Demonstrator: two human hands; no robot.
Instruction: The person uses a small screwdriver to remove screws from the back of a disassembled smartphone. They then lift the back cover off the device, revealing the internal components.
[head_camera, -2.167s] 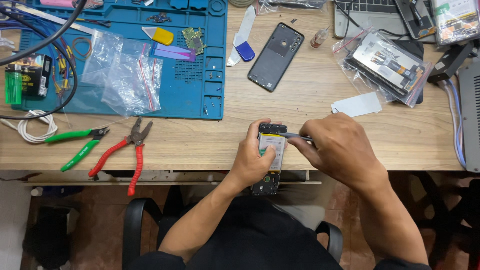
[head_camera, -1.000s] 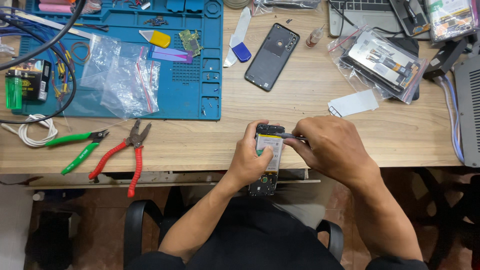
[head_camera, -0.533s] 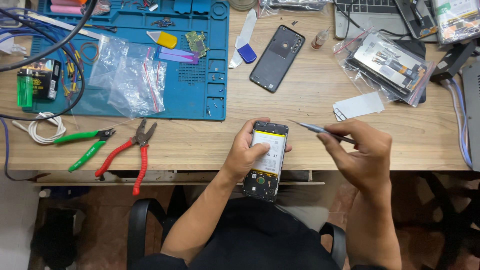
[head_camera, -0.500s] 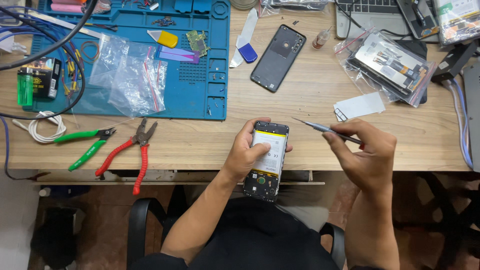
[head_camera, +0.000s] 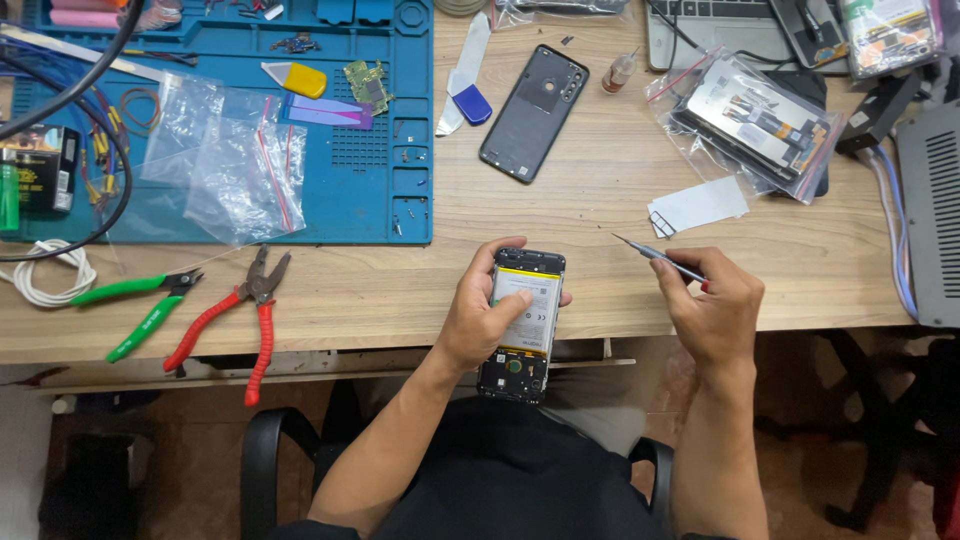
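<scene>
I am clasping the opened phone (head_camera: 524, 320), long axis upright, in my left hand (head_camera: 488, 318); my right hand (head_camera: 708, 300) is pinching a screwdriver (head_camera: 658, 257) to its right, tip pointing upper left.

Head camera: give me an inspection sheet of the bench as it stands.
Surface: wooden workbench with a blue repair mat at the upper left.
Job's things: opened phone, back cover off and battery showing, held over the bench edge; thin screwdriver, tip clear of the phone.
Clutter: black back cover, clear bags, bagged screen parts, red pliers, green cutters, small circuit board.
Grippers: left hand grips the phone; right hand holds the screwdriver.
Cables: white coil at the left edge; black and coloured leads across the mat.
Surroundings: laptop at the top, chair arm below.
</scene>
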